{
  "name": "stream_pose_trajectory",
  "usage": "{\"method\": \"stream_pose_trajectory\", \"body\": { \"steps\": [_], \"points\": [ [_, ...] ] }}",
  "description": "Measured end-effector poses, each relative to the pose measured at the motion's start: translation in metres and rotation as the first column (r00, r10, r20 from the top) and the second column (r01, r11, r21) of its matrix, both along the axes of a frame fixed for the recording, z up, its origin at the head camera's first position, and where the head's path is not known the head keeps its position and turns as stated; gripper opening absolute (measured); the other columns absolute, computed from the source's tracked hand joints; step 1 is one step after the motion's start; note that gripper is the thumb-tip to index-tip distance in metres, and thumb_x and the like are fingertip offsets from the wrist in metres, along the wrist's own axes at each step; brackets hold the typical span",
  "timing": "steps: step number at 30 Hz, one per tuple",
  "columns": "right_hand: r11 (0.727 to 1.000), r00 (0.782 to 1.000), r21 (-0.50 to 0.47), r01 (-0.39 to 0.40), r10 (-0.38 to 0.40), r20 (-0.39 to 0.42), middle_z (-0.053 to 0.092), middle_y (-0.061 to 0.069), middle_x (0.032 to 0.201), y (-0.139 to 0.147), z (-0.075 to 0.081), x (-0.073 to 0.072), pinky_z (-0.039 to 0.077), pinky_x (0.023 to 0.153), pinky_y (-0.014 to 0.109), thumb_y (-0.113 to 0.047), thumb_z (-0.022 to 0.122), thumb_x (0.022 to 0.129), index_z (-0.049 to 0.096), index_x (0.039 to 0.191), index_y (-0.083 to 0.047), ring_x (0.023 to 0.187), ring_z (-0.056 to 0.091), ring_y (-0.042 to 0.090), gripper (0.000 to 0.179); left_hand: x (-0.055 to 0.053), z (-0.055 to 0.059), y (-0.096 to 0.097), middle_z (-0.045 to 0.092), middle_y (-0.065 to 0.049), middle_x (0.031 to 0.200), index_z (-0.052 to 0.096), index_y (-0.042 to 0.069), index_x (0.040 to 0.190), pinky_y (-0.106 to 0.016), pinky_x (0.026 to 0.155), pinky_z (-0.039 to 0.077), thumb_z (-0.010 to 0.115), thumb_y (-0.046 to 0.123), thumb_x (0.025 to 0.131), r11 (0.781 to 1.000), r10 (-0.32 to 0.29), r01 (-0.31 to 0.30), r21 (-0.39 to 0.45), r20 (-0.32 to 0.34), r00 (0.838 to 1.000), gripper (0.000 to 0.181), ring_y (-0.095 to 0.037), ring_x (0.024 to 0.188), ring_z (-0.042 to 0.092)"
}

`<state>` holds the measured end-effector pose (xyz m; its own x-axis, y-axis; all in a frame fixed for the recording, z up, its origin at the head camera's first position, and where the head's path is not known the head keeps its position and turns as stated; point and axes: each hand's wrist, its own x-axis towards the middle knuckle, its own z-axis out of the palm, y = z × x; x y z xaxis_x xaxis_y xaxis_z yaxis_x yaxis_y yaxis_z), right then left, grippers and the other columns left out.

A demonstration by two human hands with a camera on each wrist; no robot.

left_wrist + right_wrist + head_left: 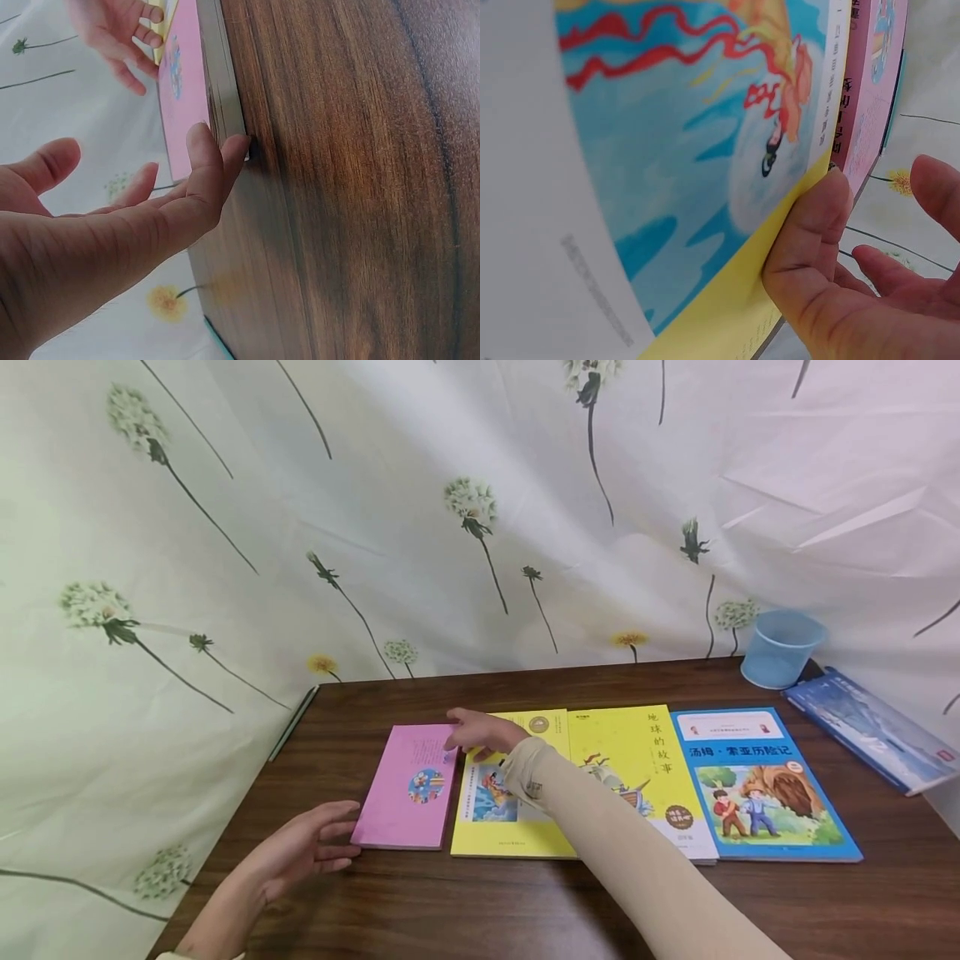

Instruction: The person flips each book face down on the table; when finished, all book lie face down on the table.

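A pink book [401,789] lies flat on the dark wooden table at the left end of a row of books. My left hand [311,843] is at its lower left corner, fingers loosely spread. In the left wrist view, the fingertips [201,142] are right at the edge of the pages. At the top of the seam between the pink book and a yellow book [517,839], my right hand [486,733] reaches over the yellow cover. The right wrist view shows its fingers [810,232] over the yellow margin, close to the pink spine, with the thumb raised apart.
Another yellow book [618,735] with a ship and a blue book [772,810] continue the row rightward. Behind them stand a light blue cup [780,647] and a slanted blue-white book [873,727]. A thin dark green strip [294,722] runs along the table's left edge, beside the dandelion-print curtain [375,527].
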<state>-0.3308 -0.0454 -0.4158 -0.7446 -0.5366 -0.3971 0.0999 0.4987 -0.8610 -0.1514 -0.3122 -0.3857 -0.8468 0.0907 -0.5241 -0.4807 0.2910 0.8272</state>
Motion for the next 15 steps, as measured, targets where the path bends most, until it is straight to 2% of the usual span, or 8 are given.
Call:
{"method": "stream_pose_trajectory", "body": {
  "steps": [3, 8, 12, 15],
  "points": [
    [1.000, 1.000, 0.004, -0.005, 0.005, -0.003, 0.051, 0.012, 0.143, 0.000, 0.000, 0.000, 0.054, 0.089, 0.038, -0.023, 0.068, 0.092, 0.028, 0.158, -0.020, 0.114, 0.054, 0.026, 0.078, 0.001, 0.000, 0.000, 0.030, -0.037, 0.154, 0.017, -0.004, 0.154, -0.042, 0.093, 0.054, 0.042, 0.043, 0.106, 1.000, -0.008, 0.007, -0.019, -0.003, 1.000, 0.072, -0.035, 0.118, 0.061],
    [1.000, 1.000, -0.006, 0.006, -0.006, -0.010, 0.048, 0.012, 0.148, 0.002, -0.001, 0.000, 0.054, 0.091, 0.040, -0.024, 0.067, 0.093, 0.026, 0.158, -0.018, 0.114, 0.055, 0.027, 0.077, 0.001, 0.005, 0.006, 0.034, -0.037, 0.152, 0.023, -0.005, 0.152, -0.046, 0.093, 0.055, 0.044, 0.039, 0.105, 0.989, -0.040, 0.035, -0.142, -0.036, 0.999, 0.067, -0.041, 0.121, 0.060],
    [0.999, 0.999, -0.026, 0.021, -0.022, -0.023, 0.045, 0.013, 0.152, 0.011, 0.002, 0.001, 0.054, 0.095, 0.045, -0.024, 0.064, 0.095, 0.028, 0.157, -0.015, 0.119, 0.057, 0.030, 0.072, -0.001, 0.009, 0.012, 0.041, -0.034, 0.149, 0.031, -0.004, 0.150, -0.045, 0.088, 0.055, 0.047, 0.038, 0.104, 0.957, -0.060, 0.033, -0.288, -0.084, 0.995, 0.063, -0.043, 0.125, 0.056],
    [1.000, 0.997, -0.009, 0.007, -0.008, -0.073, 0.048, 0.014, 0.149, 0.022, 0.005, -0.001, 0.054, 0.096, 0.047, -0.025, 0.062, 0.097, 0.035, 0.154, -0.013, 0.123, 0.057, 0.032, 0.064, -0.001, 0.011, 0.015, 0.044, -0.031, 0.148, 0.034, -0.003, 0.148, -0.043, 0.085, 0.055, 0.048, 0.036, 0.105, 0.928, -0.070, 0.013, -0.373, -0.140, 0.988, 0.061, -0.042, 0.125, 0.055]
  ]
}}
